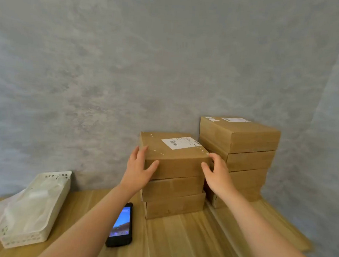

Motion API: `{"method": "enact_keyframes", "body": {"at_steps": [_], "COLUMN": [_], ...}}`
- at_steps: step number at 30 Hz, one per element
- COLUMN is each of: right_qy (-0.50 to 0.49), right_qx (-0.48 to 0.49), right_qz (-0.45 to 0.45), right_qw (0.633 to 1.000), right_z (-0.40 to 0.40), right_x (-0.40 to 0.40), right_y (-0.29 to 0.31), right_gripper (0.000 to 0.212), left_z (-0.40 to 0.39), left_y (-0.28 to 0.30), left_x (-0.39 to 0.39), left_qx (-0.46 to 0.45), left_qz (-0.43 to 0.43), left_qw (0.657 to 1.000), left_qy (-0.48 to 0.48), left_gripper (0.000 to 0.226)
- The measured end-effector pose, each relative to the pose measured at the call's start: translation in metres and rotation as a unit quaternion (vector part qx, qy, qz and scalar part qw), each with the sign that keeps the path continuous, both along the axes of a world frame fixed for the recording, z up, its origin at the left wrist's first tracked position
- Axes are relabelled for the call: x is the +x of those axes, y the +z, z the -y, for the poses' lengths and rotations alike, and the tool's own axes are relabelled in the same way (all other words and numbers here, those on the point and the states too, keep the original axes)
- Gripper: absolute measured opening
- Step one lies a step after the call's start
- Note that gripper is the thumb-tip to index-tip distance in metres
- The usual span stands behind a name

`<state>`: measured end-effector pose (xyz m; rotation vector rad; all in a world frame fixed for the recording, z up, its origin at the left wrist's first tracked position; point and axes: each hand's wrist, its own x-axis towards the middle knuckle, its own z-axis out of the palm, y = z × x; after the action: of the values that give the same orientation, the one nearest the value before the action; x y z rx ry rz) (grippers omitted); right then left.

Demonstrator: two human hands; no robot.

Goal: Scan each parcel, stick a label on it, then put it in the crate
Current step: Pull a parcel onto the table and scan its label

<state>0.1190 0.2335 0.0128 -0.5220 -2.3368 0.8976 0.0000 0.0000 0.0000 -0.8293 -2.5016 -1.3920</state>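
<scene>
Left hand [137,166] and right hand [217,174] grip the top parcel [173,156], fingers spread against its sides; handheld scanner [121,225] lies below-left of the parcel.

Left hand [137,169] spread on top parcel's [175,156] left corner | right hand [218,176] cupping its right corner | both forearms outstretched

We have one head-worn wide-angle view, facing forward and slightly down over the desk [177,238] toward its far right corner and the wall [128,66]. Close range, forearms entering from the bottom edge.
</scene>
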Motion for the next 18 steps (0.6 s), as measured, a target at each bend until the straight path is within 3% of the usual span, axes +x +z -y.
{"method": "enact_keyframes", "body": {"at_steps": [5,10,18], "right_qy": [-0.051,-0.052,-0.030], "right_qx": [-0.182,-0.269,-0.271], "right_qz": [-0.041,-0.030,-0.136], "right_qw": [0.981,0.961,0.952], "right_z": [-0.011,-0.013,0.005], "right_x": [-0.032,-0.045,-0.034], "right_y": [0.009,-0.008,-0.014], "right_gripper": [0.065,0.061,0.033], "left_z": [-0.019,-0.025,-0.003], "left_y": [-0.002,-0.007,-0.003], "left_x": [-0.017,-0.027,0.006], "left_qx": [0.145,0.223,0.259], "left_qz": [0.111,0.253,0.192], "left_qw": [0.983,0.941,0.946], "left_qy": [0.005,-0.010,-0.036], "left_gripper": [0.073,0.079,0.046]}}
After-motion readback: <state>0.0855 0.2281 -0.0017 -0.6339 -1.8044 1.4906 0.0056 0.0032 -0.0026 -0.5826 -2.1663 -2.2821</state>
